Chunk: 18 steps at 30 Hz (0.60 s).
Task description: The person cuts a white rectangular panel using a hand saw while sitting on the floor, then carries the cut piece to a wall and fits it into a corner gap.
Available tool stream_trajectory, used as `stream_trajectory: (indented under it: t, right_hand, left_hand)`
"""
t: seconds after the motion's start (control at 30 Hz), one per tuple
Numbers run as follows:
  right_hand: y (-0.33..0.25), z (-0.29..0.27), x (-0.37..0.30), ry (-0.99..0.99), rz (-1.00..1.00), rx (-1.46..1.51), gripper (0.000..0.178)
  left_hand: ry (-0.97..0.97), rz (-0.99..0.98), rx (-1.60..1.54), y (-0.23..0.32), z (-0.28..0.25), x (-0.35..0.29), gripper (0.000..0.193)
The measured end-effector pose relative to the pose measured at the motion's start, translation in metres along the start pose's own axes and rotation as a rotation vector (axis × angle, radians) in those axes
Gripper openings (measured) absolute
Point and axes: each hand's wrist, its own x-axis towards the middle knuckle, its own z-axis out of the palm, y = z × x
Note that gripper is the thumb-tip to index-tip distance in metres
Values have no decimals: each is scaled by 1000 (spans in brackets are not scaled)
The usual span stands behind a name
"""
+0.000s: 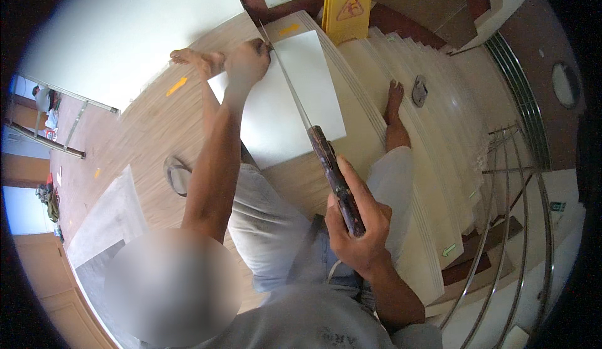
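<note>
In the head view, the person's right hand (364,223) is wrapped around the dark, mottled handle (335,180) of a tool whose long, thin blade (291,89) points away from the body. The left hand (249,61) is curled beside the far part of that blade, at the upper part of a white sheet (276,117); whether its fingers grip the blade, the sheet or neither, I cannot tell. The sheet lies on the wood-patterned floor (150,136) between the person's legs, and the blade runs above or along it; contact between the two cannot be made out.

The left bare foot (191,61) is just beyond the left forearm, near an orange arrow (177,86). The right bare foot (395,92) is on the pale stairs (433,148), near a grey slipper (420,91). Another slipper (178,177) lies left of the left forearm. A yellow sign (348,10) stands beyond the sheet, and a metal railing (520,255) curves along the right.
</note>
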Motion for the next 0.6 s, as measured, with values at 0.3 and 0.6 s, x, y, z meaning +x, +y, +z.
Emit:
stream_trajectory:
  t: [0.3,0.6]
  right_hand:
    - [-14,-20,5,-60,279,-56,53]
    - [-10,-20,-9,-57,431,-47,53]
  left_hand:
    - [-300,-140,-261,8,60,-40,34]
    - [-493,-256,-234,-12,115,-110,35]
